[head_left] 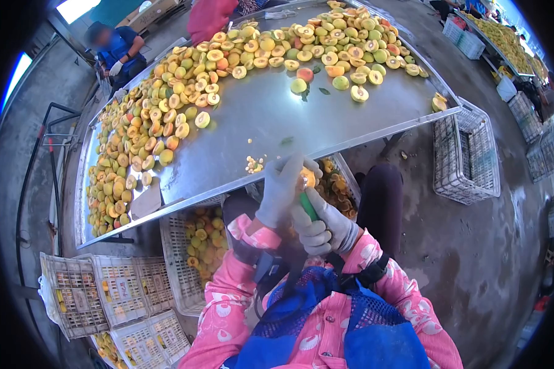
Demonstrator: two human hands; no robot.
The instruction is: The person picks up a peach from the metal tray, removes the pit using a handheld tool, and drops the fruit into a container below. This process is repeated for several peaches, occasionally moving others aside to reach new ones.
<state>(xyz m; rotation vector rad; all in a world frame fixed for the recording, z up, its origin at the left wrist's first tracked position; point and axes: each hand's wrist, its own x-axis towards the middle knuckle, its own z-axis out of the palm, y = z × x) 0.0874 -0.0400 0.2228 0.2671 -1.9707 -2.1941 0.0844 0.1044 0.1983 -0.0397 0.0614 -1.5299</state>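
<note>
My left hand (281, 192), in a pale grey glove, is closed around a peach half (308, 177) just off the table's front edge. My right hand (322, 226), gloved too, grips a green-handled tool (308, 207). Its metal end meets the fruit's cut face, and I cannot make out the tip's exact shape. Past my left hand, a small cluster of pale pits (254, 164) lies on the metal table (246, 123). Halved and whole peaches (166, 123) are heaped along the table's far and left sides.
Below the table edge, one crate (181, 270) holds peaches and another holds cut fruit (338, 190). Stacked crates (120, 289) stand at lower left, another crate (468, 154) at right. A person in blue (122, 52) sits across at left. A flat board (146, 200) rests on the table.
</note>
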